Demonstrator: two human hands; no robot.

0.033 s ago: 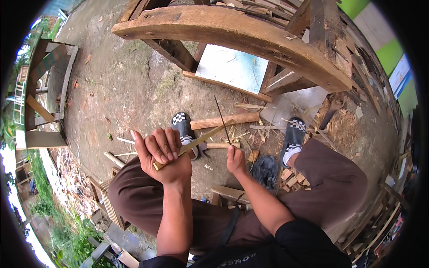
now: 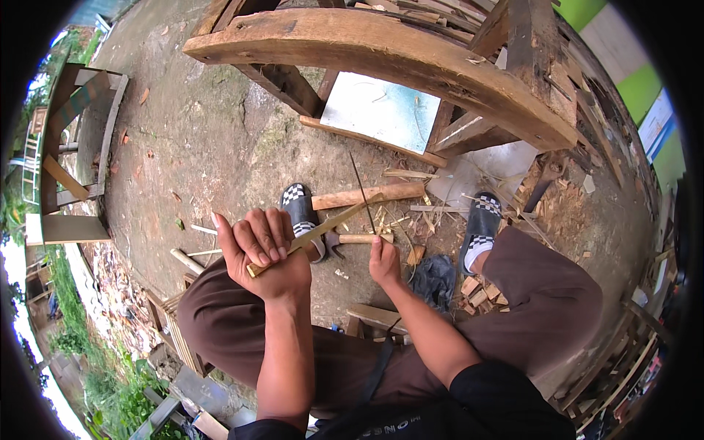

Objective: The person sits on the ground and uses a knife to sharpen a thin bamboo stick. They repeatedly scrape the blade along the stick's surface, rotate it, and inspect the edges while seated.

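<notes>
Pale lettering (image 2: 400, 427) on black shirt (image 2: 499, 403), strip (image 2: 334, 222) and blade (image 2: 359, 180) in hands (image 2: 273, 257)

A wooden stand (image 2: 381, 44) spans the upper centre and upper right of the view, with a sheet (image 2: 381, 110) between its legs. Below it, on the floor (image 2: 205, 139), a thick wooden piece (image 2: 396, 193) lies between 2 slippers: the left slipper (image 2: 301, 209) at centre, the right slipper (image 2: 484, 220) right of centre. A hammer (image 2: 358, 239) lies just below that piece. The 2 hands are near centre: the left hand (image 2: 257, 246) has a strip (image 2: 330, 224), the right hand (image 2: 383, 262) a thin blade (image 2: 358, 180); strip and blade cross in the view. Right of the right hand lies a bag (image 2: 434, 282), with wood blocks (image 2: 480, 298) just beside it. Plants (image 2: 110, 389) stand lower left.
</notes>
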